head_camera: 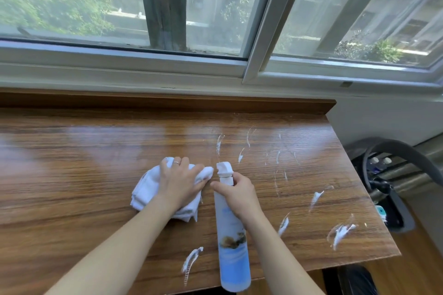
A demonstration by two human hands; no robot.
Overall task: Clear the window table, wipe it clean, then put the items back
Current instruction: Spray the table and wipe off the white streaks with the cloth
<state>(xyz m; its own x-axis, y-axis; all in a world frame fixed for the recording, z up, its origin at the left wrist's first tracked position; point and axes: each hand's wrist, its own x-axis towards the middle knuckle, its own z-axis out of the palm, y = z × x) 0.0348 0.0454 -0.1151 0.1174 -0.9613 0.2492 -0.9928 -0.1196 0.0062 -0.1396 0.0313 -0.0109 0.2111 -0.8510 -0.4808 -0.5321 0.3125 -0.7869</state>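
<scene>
Left hand is spread flat, pressing a white cloth on the wooden worktop. Right hand grips the spray bottle by its neck, with foam streaks all over the right side.

Two bare forearms reached into view from six o'clock, no sleeves, cuffs or gloves showing anywhere along them. The left hand wore a single thin, silver-coloured ring on one finger, a plain narrow band sitting toward twelve o'clock of the hand. No watch or bracelet sat at either wrist. The right hand carried no jewellery at all on the fingers in view. Fingernails, where they showed at nine o'clock of the right hand, looked short and unpainted. Nothing else of the person appeared.
</scene>
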